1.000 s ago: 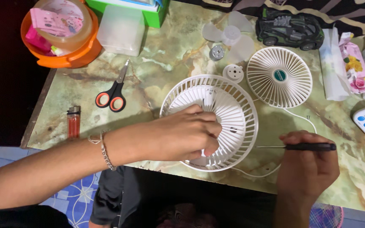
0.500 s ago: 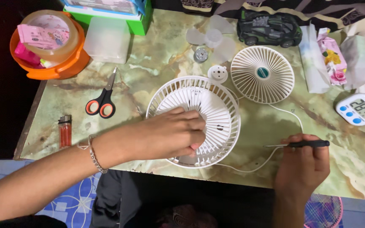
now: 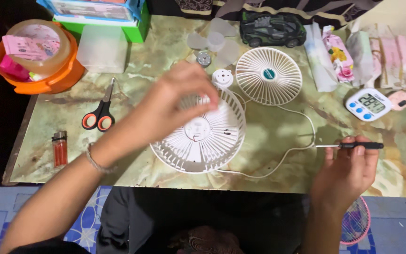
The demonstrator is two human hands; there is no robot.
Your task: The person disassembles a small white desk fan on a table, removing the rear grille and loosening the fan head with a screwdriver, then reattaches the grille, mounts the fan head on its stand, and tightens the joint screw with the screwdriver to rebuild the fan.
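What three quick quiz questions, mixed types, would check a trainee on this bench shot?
1. True or false: the right hand holds a thin black-handled screwdriver.
2. Multiple choice: what lies nearest the orange lighter? A) digital timer B) scissors C) toy car
3. Fill in: the left hand is raised over the white round fan housing, and the separate front ____ lies flat beyond it on the table.

Key
1. True.
2. B. The scissors sit just up and right of the lighter; the timer and toy car are across the table.
3. Grille.
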